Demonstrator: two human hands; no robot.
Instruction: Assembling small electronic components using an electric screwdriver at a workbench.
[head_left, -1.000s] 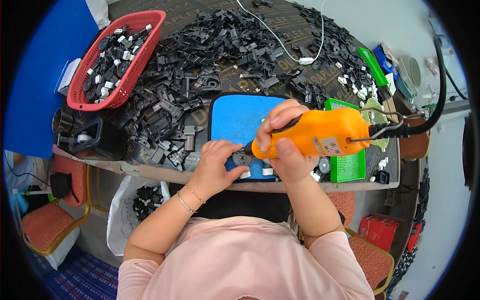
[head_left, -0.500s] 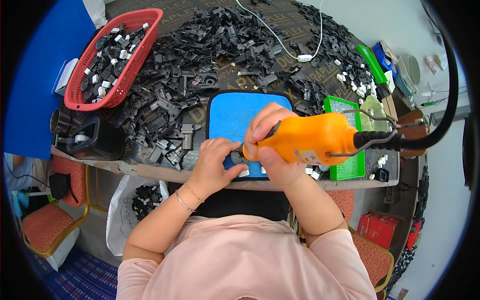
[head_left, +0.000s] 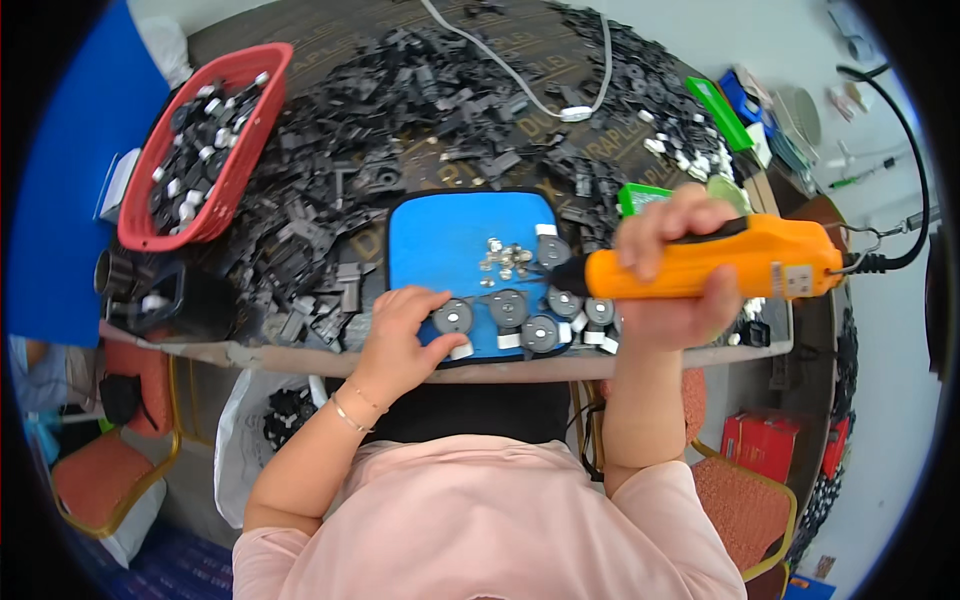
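Observation:
My right hand point(head_left: 665, 305) grips an orange electric screwdriver point(head_left: 775, 255), tilted nearly level, its dark tip pointing left toward a small heap of silvery screws point(head_left: 512, 258) on a blue mat point(head_left: 440, 225). Between the thumb and forefinger of my left hand point(head_left: 400, 335) is a round black wheel point(head_left: 453, 317) with a white tab, lying at the mat's near left. More such wheels, one of them a black wheel point(head_left: 508, 308) in the middle, lie on the mat's near and right side. The screwdriver and my right hand partly cover those at the right.
Black plastic parts point(head_left: 400, 110) are heaped across the table beyond and left of the mat. A red basket point(head_left: 135, 225) of mixed parts stands at the left. White pieces point(head_left: 705, 155) and a green tray point(head_left: 640, 197) lie at the right. The screwdriver's black cable point(head_left: 915, 150) hangs at the right.
My right hand has lifted the screwdriver off the wheel and swung it right, its tip now by the screws. My left hand stays at the wheel, slightly further left in view.

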